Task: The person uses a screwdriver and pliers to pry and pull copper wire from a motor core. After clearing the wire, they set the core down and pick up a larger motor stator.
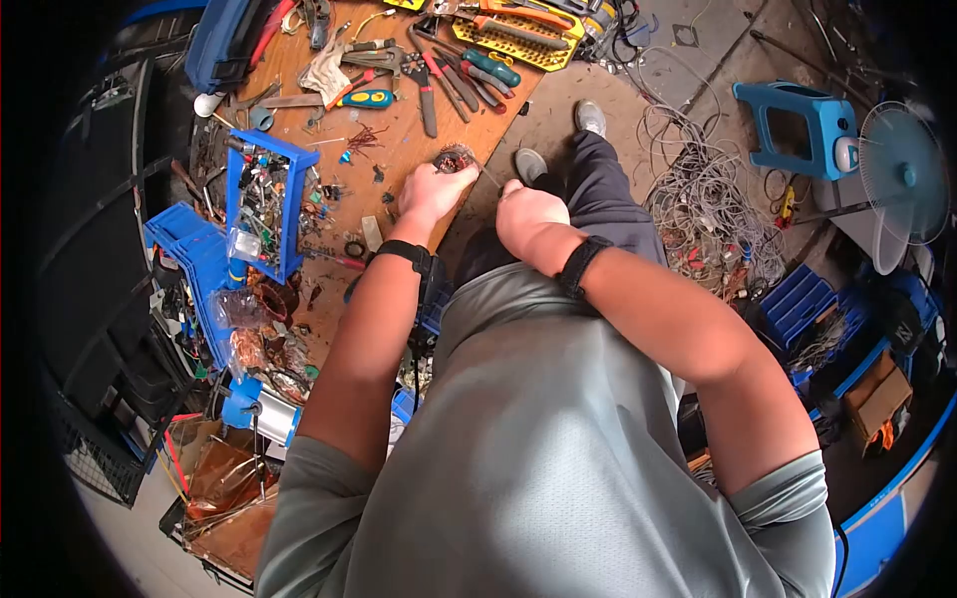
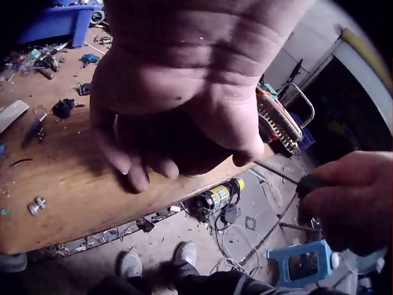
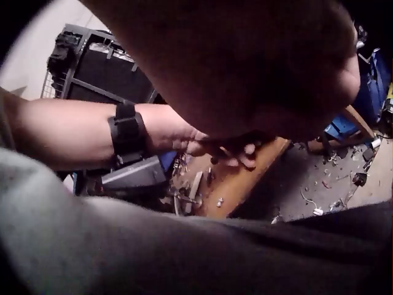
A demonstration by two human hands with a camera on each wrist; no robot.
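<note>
Near the bench edge my left hand grips a round dark part with reddish-brown, coppery bits inside it. In the left wrist view the fingers curl down around it and mostly hide it. Just off the edge, my right hand holds a thin-shafted tool, like a screwdriver, by its dark handle. The tool's metal shaft points at the left hand, reaching the tip of the thumb. The right wrist view shows the back of the right hand in shadow, hiding the tool.
Pliers, cutters and a yellow-blue handled tool lie on the wooden bench beyond the left hand. A blue tray of small parts stands at the left. Tangled cables, a blue stool and a fan are at the right.
</note>
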